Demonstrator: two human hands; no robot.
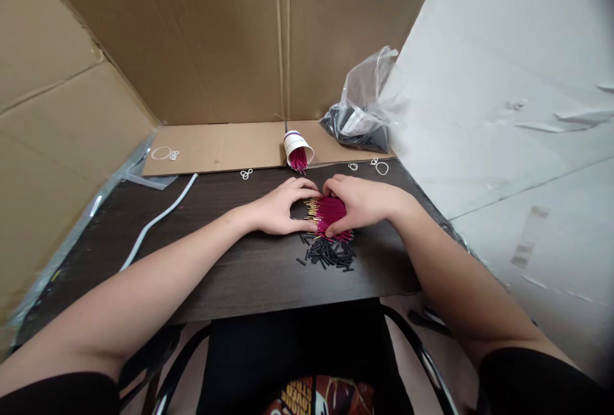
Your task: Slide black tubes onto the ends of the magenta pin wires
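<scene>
A flat bunch of magenta wires [332,211] with gold-coloured tips lies on the dark table, spread side by side. From the left, my left hand [281,207] curves round the gold ends, thumb at the near side and fingers at the far side. My right hand [362,203] grips the other end of the bunch, its thumb pressing the near wires and its fingers curled at the far edge. Just in front of the wires is a loose heap of short black tubes [330,253]. Part of the bunch is hidden under my right hand.
Behind my hands a white paper cup [297,142] lies tipped with more magenta wires inside. A clear plastic bag [362,117] of dark pieces stands back right on a cardboard strip [215,146]. White rubber bands [381,167] and a pale tube [156,220] lie about. Cardboard walls [215,38] enclose the table.
</scene>
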